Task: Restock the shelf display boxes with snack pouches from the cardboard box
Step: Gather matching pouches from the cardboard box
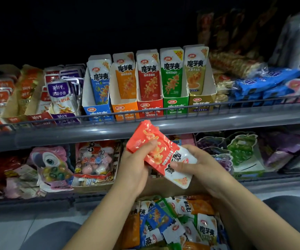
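A: Pouches [161, 156], red ones, a small stack, sit just below the shelf rail [145, 127], in front of it. Both hands grip them: left hand [136, 163] pinches the red end, right hand [198, 165] clasps the white end.

B: What's hard to see?

A: How many pouches are in the stack. The carton [174, 222] below the rail is cut off at the bottom edge, its walls hidden by forearms and loose pouches.

B: And above the rail?

A: Five display boxes; the red box [150, 105] stands in the middle, its lower print crossed by the rail. Everything behind is dark.
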Motion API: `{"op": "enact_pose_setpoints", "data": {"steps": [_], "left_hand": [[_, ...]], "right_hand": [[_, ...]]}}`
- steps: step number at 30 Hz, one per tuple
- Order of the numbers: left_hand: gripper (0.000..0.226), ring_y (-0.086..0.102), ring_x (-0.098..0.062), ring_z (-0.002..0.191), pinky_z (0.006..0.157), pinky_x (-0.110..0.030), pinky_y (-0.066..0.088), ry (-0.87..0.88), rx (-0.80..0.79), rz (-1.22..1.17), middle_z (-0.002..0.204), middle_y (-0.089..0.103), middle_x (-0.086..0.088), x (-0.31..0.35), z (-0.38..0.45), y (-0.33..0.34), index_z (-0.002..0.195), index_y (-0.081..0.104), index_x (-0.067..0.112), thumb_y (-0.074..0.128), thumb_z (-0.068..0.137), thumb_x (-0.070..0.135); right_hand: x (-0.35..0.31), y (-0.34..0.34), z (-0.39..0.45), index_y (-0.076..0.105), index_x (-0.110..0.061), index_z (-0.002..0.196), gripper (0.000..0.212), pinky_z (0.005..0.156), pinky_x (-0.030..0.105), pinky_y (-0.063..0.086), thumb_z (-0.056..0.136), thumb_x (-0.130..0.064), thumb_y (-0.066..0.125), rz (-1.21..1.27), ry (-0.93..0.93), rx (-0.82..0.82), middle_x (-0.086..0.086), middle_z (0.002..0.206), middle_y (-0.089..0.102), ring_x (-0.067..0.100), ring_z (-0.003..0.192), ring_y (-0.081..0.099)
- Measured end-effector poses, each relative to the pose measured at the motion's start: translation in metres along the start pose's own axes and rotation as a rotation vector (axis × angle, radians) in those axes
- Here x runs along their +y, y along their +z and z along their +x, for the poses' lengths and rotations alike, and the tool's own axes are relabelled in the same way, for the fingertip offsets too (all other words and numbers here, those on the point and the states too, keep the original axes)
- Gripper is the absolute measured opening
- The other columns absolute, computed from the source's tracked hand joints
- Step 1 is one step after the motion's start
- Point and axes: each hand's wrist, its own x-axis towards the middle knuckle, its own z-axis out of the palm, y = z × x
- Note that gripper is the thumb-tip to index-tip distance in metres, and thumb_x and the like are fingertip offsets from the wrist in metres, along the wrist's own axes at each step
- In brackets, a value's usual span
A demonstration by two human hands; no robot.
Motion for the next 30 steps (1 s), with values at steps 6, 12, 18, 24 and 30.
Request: {"op": "enact_pose_setpoints", "data": {"steps": [6,12,18,24,30], "left_hand": [[0.054,0.07,-0.015,0.086,0.072,-0.029,0.059,-0.024,-0.121,0.258,0.101,0.071,-0.004,0.019,0.017,-0.007,0.119,0.057,0.031,0.066,0.08,-0.005],[0.044,0.069,-0.015,0.089,0.077,-0.029,0.056,0.036,-0.086,0.278,0.098,0.071,-0.003,0.016,0.021,0.007,0.118,0.058,0.022,0.064,0.083,-0.003],[0.043,0.069,-0.012,0.091,0.07,-0.024,0.056,0.236,0.017,0.072,0.101,0.071,0.001,0.021,0.029,0.021,0.116,0.057,0.026,0.063,0.082,0.0],[0.044,0.066,-0.011,0.099,0.08,-0.025,0.055,0.345,0.054,-0.005,0.114,0.065,0.0,0.022,0.043,0.036,0.118,0.052,0.032,0.062,0.085,0.005],[0.071,0.043,-0.003,0.127,0.104,-0.034,0.042,0.575,0.101,0.692,0.141,0.042,0.012,0.04,0.076,0.02,0.146,0.023,0.034,0.061,0.086,0.042]], "right_hand": [[-0.024,-0.03,0.002,0.051,-0.034,0.119,0.047,0.067,0.019,0.055,0.081,-0.016,0.072,-0.429,-0.2,0.001,-0.009,0.105,0.062,0.005,0.088,0.066],[-0.039,-0.044,0.008,0.045,-0.047,0.127,0.05,0.086,0.026,0.049,0.085,-0.03,0.067,-0.717,-0.321,0.016,-0.02,0.112,0.048,0.006,0.108,0.053],[-0.048,-0.034,0.022,0.048,-0.028,0.131,0.074,0.084,0.043,0.055,0.064,-0.024,0.081,0.076,-0.27,0.252,0.002,0.105,0.07,0.022,0.097,0.068],[-0.091,-0.022,0.045,0.062,-0.011,0.099,0.029,0.048,0.021,0.052,0.074,-0.004,0.075,0.22,-0.167,0.151,0.006,0.091,0.071,0.018,0.074,0.068],[-0.169,-0.031,0.08,0.061,-0.014,0.099,0.034,0.046,0.023,0.049,0.072,-0.008,0.08,-0.318,-0.304,0.242,0.003,0.086,0.071,0.017,0.064,0.069]]}}
